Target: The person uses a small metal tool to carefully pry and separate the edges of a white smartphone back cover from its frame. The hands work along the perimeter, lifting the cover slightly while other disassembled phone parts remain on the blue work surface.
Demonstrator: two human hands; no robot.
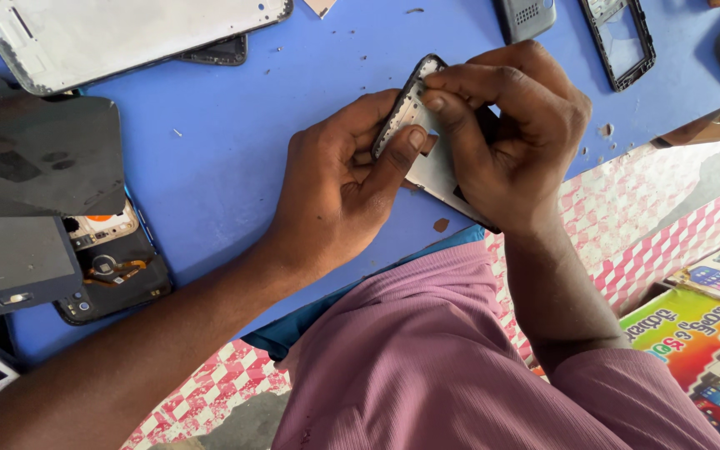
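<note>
A bare phone frame point(427, 142) is held just above the blue bench point(235, 158) near its front edge, long axis slanting from upper left toward the lower right. Left hand point(339, 179) braces it, thumb pressed to its face; right hand point(510, 133) fingers point(452, 83) pinch its top edge. An opened phone point(110, 271) lies at the left edge.

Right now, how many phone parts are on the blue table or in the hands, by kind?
Frames, empty: 3 (held, large silver, small black)
Opened phones, insides showing: 1
Dark flat panels: 2
Grey keypad phone: 1
Total: 7
</note>
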